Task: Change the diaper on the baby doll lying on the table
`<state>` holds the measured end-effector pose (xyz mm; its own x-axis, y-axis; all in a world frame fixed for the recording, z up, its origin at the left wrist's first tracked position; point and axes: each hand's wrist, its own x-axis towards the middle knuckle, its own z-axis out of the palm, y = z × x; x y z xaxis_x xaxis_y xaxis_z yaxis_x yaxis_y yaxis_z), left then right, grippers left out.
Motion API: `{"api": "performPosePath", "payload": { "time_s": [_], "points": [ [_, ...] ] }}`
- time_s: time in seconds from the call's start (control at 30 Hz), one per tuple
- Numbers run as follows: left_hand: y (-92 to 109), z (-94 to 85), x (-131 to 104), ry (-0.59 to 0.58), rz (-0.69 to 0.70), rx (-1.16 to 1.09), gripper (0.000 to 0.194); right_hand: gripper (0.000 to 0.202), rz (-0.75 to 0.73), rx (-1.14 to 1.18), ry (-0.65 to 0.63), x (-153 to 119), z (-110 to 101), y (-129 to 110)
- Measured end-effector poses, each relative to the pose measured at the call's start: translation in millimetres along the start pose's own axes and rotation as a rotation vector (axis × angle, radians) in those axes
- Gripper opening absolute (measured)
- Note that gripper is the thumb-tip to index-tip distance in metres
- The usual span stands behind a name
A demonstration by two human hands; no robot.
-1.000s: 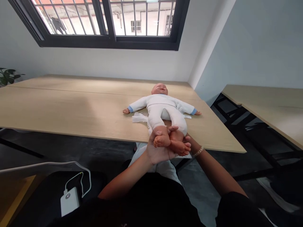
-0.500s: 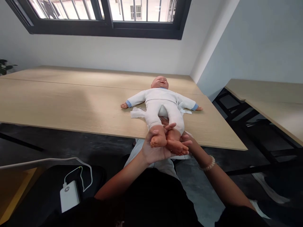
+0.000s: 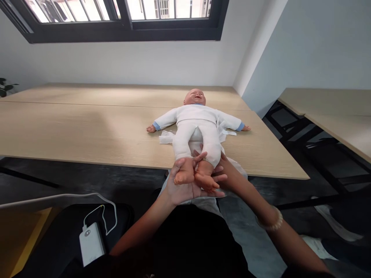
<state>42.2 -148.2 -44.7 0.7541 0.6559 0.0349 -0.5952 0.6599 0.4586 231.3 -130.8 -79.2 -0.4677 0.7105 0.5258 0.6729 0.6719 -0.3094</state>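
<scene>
A baby doll (image 3: 197, 115) lies on its back on the table, dressed in a white top with blue cuffs and white trousers. My left hand (image 3: 184, 191) cradles both bare feet from below, its fingers spread behind and around the ankles. Beneath the doll's legs reaches my right hand (image 3: 227, 168), its fingers mostly hidden by the leg; fingertips show between the thighs. White diaper-like material (image 3: 166, 137) sticks out on both sides of the hips, and some hangs near the table edge beside my right wrist.
The doll rests near the front edge of a light wooden table (image 3: 72, 127). Another table (image 3: 333, 112) stands to the right. A white power bank (image 3: 91, 243) with a cable lies on a black chair at lower left. Another person's shoes (image 3: 315, 246) are at lower right.
Both of the doll's feet have shifted left with my left hand, and the legs lean that way. My right hand has pushed farther in under the legs. The view has shifted slightly.
</scene>
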Motion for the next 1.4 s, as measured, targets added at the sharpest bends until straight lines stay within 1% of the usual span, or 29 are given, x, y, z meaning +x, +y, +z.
{"api": "performPosePath", "payload": {
  "time_s": [0.07,0.1,0.13,0.17,0.23,0.27,0.3,0.37,0.4,0.47,0.53,0.6,0.7,0.73,0.77,0.8,0.83,0.9,0.93,0.97,1.0,1.07,1.1,1.13,1.17,1.23,1.3,1.4],
  "points": [
    [3,0.1,-1,0.011,-0.001,0.016,0.098,0.038,-0.081,-0.117,-0.083,-8,-3,-4],
    [4,0.2,-1,0.015,-0.002,0.021,0.099,0.036,-0.102,-0.166,-0.097,-15,-3,-10],
    [5,0.5,-1,0.022,-0.003,0.024,0.099,0.035,-0.110,-0.225,-0.082,-24,-1,-18],
    [5,0.9,-1,0.030,-0.005,0.028,0.098,0.041,-0.102,-0.272,-0.047,-34,1,-27],
    [4,2.9,0,0.047,-0.014,0.038,0.096,0.065,-0.101,-0.344,0.044,-51,9,-44],
    [4,4.3,1,0.052,-0.019,0.044,0.096,0.067,-0.106,-0.383,0.090,-58,13,-50],
    [4,6.0,1,0.050,-0.026,0.050,0.097,0.059,-0.114,-0.419,0.135,-62,17,-54],
    [4,9.3,3,0.031,-0.031,0.049,0.099,0.029,-0.127,-0.462,0.230,-65,21,-56],
    [5,10.5,4,0.017,-0.032,0.044,0.098,0.021,-0.136,-0.462,0.280,-64,22,-55],
    [6,11.3,5,-0.006,-0.031,0.029,0.096,0.023,-0.168,-0.433,0.374,-61,20,-51],
    [6,9.7,5,-0.008,-0.037,0.016,0.094,0.023,-0.197,-0.395,0.430,-58,16,-49],
    [5,6.4,4,0.017,-0.038,0.010,0.092,0.024,-0.214,-0.362,0.435,-58,12,-49],
    [2,0.8,-2,0.094,-0.030,0.031,0.089,0.009,-0.216,-0.270,0.412,-63,5,-51],
    [0,-0.8,-5,0.128,-0.022,0.046,0.086,0.010,-0.192,-0.207,0.409,-65,2,-52],
    [-1,-2.2,-9,0.163,-0.015,0.064,0.083,0.020,-0.136,-0.124,0.412,-66,0,-52],
    [-2,-3.4,-12,0.197,-0.008,0.083,0.080,0.030,-0.038,-0.027,0.422,-67,-2,-52],
    [-4,-4.3,-15,0.231,0.001,0.099,0.075,0.037,0.100,0.082,0.426,-67,-4,-51],
    [-8,-5.3,-19,0.296,0.008,0.123,0.063,0.040,0.426,0.325,0.390,-63,-6,-50],
    [-10,-5.4,-19,0.323,0.001,0.132,0.057,0.039,0.580,0.449,0.341,-60,-6,-50],
    [-12,-5.4,-19,0.350,-0.008,0.149,0.052,0.041,0.702,0.567,0.276,-57,-5,-49],
    [-12,-5.2,-19,0.376,-0.017,0.173,0.048,0.051,0.787,0.677,0.216,-53,-4,-48],
    [-12,-5.6,-19,0.415,-0.034,0.250,0.043,0.079,0.878,0.844,0.159,-47,-2,-44],
    [-10,-6.4,-20,0.425,-0.035,0.296,0.040,0.087,0.904,0.893,0.158,-46,-2,-41],
    [-6,-8.0,-22,0.432,-0.030,0.339,0.037,0.091,0.918,0.918,0.165,-45,-4,-38],
    [-2,-10.3,-26,0.437,-0.023,0.373,0.036,0.091,0.925,0.917,0.172,-46,-7,-34],
    [8,-17.1,-37,0.467,-0.008,0.428,0.036,0.083,0.926,0.848,0.170,-49,-18,-26],
    [19,-25.3,-49,0.539,0.005,0.480,0.041,0.073,0.922,0.734,0.141,-54,-34,-17],
    [31,-34.5,-61,0.626,0.004,0.571,0.046,0.066,0.925,0.570,0.118,-59,-57,-4]
  ]
}}
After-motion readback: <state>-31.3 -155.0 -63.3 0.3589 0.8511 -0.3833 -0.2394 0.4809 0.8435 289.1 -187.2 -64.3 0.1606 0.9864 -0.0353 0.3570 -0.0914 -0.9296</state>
